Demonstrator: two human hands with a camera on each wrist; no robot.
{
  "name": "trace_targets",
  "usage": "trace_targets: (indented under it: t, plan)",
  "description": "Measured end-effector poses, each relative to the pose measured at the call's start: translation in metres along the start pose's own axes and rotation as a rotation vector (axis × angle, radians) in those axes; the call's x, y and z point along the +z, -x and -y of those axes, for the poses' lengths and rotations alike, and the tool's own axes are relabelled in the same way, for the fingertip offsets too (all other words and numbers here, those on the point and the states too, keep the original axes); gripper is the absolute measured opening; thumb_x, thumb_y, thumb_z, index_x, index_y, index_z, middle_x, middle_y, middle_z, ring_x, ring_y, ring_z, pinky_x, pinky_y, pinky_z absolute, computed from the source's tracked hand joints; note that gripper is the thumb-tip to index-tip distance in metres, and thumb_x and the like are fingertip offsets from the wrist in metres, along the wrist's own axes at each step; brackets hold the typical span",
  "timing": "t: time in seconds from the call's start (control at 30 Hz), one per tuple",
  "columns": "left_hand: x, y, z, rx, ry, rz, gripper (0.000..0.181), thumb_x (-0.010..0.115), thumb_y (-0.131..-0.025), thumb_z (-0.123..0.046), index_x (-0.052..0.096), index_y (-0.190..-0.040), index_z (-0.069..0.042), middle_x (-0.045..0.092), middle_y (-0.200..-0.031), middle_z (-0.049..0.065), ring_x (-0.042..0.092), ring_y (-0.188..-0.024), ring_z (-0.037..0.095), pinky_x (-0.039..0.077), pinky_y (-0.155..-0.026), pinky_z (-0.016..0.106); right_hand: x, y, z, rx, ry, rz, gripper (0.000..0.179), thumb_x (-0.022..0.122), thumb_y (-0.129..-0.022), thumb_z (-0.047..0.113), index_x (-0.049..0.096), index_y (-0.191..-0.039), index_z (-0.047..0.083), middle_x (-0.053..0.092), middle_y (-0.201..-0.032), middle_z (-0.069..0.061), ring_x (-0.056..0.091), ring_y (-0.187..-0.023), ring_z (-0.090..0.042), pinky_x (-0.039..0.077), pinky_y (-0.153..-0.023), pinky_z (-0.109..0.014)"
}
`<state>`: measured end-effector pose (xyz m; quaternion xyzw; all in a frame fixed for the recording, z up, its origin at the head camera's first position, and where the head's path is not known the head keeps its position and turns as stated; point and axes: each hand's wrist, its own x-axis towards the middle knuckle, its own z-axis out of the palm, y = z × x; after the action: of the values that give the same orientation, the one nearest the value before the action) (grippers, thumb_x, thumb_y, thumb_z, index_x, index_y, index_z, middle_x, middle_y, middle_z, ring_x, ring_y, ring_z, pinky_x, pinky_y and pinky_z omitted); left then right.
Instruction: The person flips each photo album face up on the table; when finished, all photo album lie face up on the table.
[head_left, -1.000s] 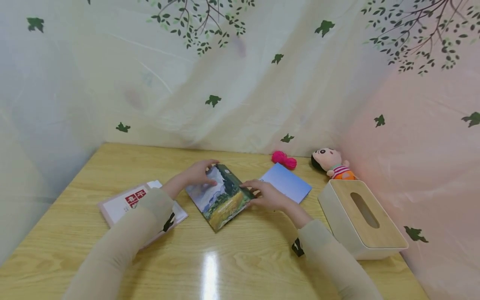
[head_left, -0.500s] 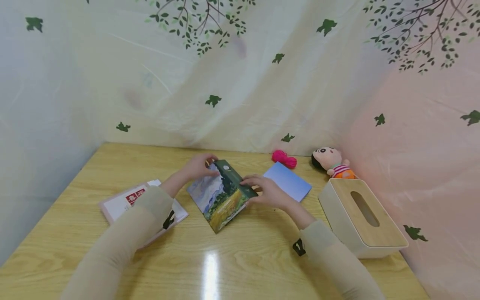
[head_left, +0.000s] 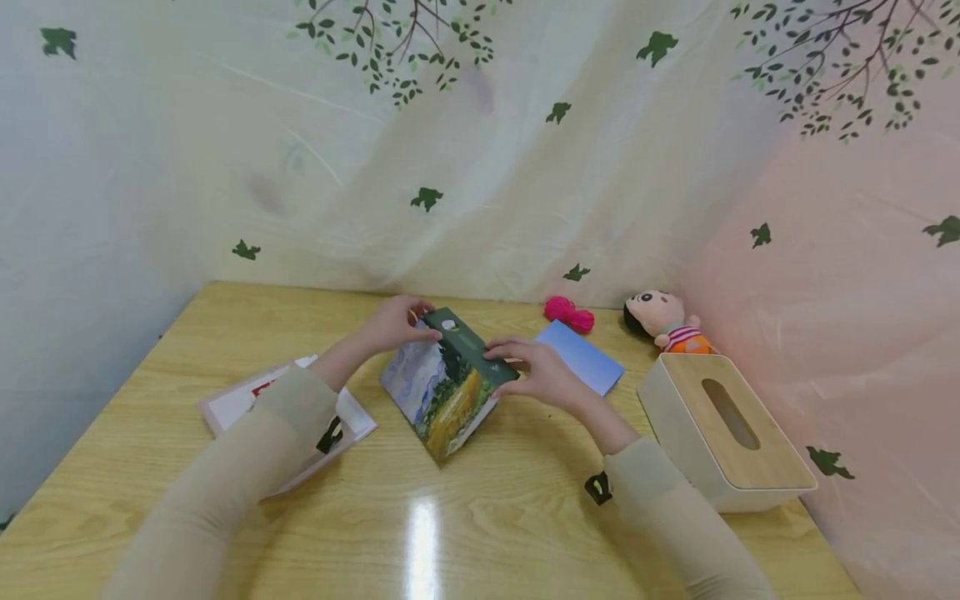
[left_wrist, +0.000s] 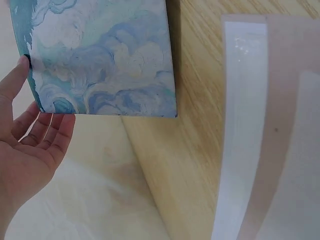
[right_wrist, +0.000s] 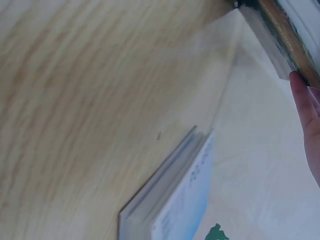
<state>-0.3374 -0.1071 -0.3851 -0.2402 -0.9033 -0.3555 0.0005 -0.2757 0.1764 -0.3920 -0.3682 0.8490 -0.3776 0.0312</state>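
Left hand [head_left: 399, 323] and right hand [head_left: 546, 377] are both pinched on the painted book [head_left: 444, 392], one at each end of its dark green edge. That edge is held up off the table [head_left: 510, 508], the book tilted between the folder [head_left: 238, 404] and the blue book [head_left: 583, 360] — whether its near corner is touching cannot be told. Lifting or turning it seems to be the step in hand; for the next move, both pinches would need to be kept even. Both arms [head_left: 217, 475] are stretched forward, angled inward — the left thumb laid on the cover
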Motion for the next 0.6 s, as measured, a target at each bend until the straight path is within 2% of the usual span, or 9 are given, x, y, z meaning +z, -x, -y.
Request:
trace_targets:
  t: [0.3,0.47,0.6]
  plan:
    - [-0.008,0.009,-0.016,-0.031,0.022,-0.051,0.051,0.077,-0.079,-0.03,0.061,-0.12,-0.004,0.061,-0.106,0.013,0.06,-0.089,0.025,0.051,-0.075,0.035,-0.011,0.004,0.016,-0.027,0.007,-0.048,0.047,0.078,-0.075,0.02,0.065,-0.119,0.011,0.054,-0.133,-0.005,0.056,-0.116,-0.023,0.054,-0.083,-0.033]
    - [-0.012,0.014,-0.028,-0.003,0.044,-0.112,0.052,0.078,-0.077,-0.028,0.062,-0.118,0.0,0.063,-0.103,0.015,0.06,-0.088,0.027,0.051,-0.074,0.036,-0.016,0.008,0.021,-0.055,-0.023,-0.053,0.046,0.077,-0.076,0.015,0.064,-0.12,0.009,0.052,-0.134,-0.006,0.056,-0.116,-0.023,0.054,-0.083,-0.033]
    - [-0.014,0.018,-0.038,0.001,0.025,-0.152,0.055,0.078,-0.077,-0.029,0.061,-0.121,-0.001,0.065,-0.104,0.014,0.06,-0.092,0.027,0.05,-0.077,0.038,-0.021,0.01,0.024,-0.081,-0.038,-0.069,0.047,0.078,-0.075,0.011,0.064,-0.12,0.007,0.051,-0.136,-0.006,0.053,-0.119,-0.024,0.055,-0.08,-0.031]
